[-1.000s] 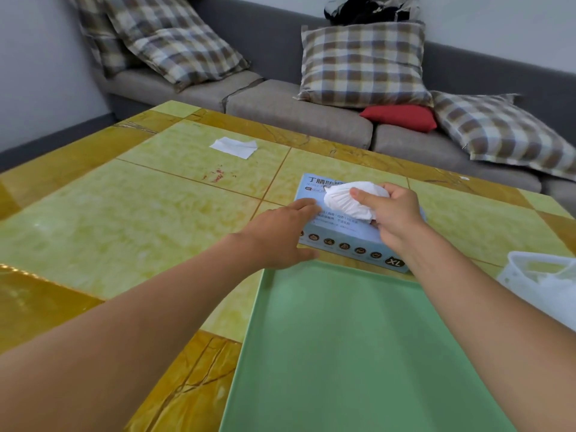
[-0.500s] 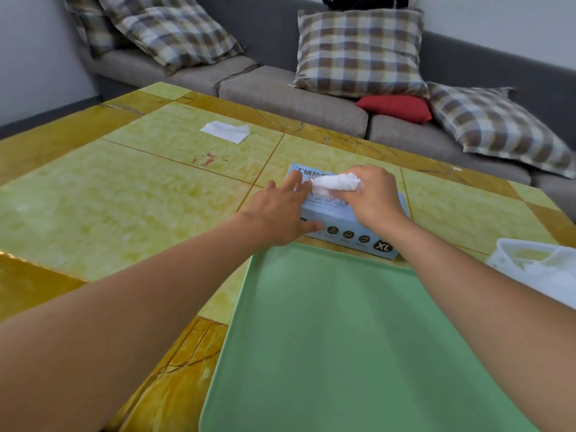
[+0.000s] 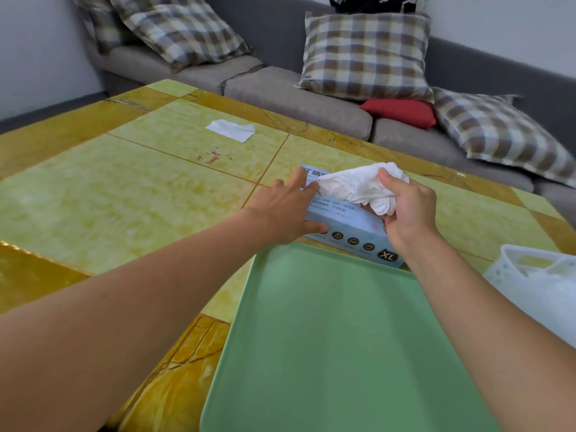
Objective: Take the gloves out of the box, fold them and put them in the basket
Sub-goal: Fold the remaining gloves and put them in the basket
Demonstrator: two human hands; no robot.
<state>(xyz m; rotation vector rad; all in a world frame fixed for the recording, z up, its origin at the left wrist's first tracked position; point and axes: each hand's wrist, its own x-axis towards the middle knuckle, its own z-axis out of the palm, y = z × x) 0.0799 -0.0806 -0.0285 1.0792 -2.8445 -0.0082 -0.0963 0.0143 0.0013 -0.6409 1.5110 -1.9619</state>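
A pale blue glove box (image 3: 349, 227) marked XL lies on the table just beyond a green tray. My right hand (image 3: 408, 210) grips a bunch of white gloves (image 3: 358, 185) raised above the box top, one end still trailing toward the opening. My left hand (image 3: 286, 210) rests flat against the box's left end, fingers straight along its top and thumb on its front face. A white plastic basket (image 3: 530, 275) stands at the right edge, partly cut off, with white material inside.
A green tray (image 3: 343, 338) fills the near table in front of the box. A white paper scrap (image 3: 232, 130) lies farther back on the yellow tiled table (image 3: 124, 198). Behind the table runs a grey sofa with plaid cushions and a red one (image 3: 402, 112).
My right hand has pulled the white gloves up and to the right, out of the box. My left hand stays pressed on the box's left end.
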